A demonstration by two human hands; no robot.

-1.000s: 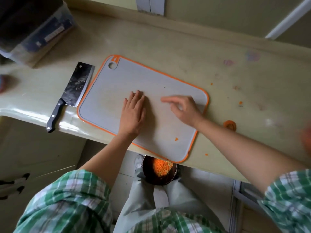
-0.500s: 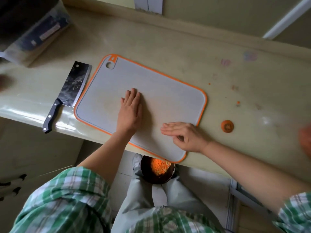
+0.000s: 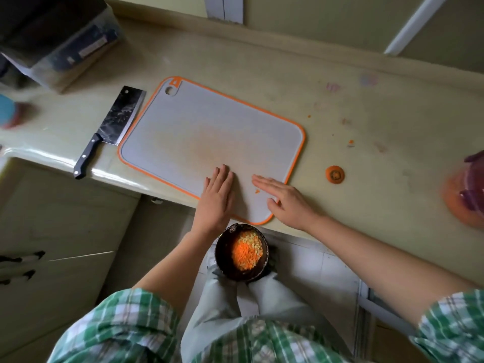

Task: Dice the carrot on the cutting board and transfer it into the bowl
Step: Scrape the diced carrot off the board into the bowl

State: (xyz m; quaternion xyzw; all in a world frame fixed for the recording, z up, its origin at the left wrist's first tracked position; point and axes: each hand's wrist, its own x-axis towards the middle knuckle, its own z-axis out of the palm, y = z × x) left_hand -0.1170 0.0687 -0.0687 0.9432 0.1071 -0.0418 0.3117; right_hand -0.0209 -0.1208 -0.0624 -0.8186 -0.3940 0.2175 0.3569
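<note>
A dark round bowl (image 3: 222, 247) sat low down, just past the near edge of the counter (image 3: 262, 74), between the person's legs in grey trousers. Inside it lay a heap of diced carrot (image 3: 246, 251), tiny orange and pale yellow bits. The heap covered the middle of the bowl, and the dark inside showed all around it.

The grey cutting board (image 3: 209, 132) with an orange rim lay on the counter, and its near corner stuck out right above the bowl. Both hands lay flat on the near part of the board, gripping nothing. The left hand (image 3: 216, 197) had its fingers straight and close together. The right hand (image 3: 285, 200) lay just beside it, fingers straight and pointing left. One small carrot bit (image 3: 257, 191) lay on the board between the two hands.

A cleaver (image 3: 117, 119) with a black handle lay on the counter, just left of the board. A round carrot end (image 3: 334, 174) lay to the right of the board, with a few crumbs (image 3: 351, 141) farther off. A clear plastic box (image 3: 78, 48) stood at the far left with dark things inside, too blurry to tell what.
</note>
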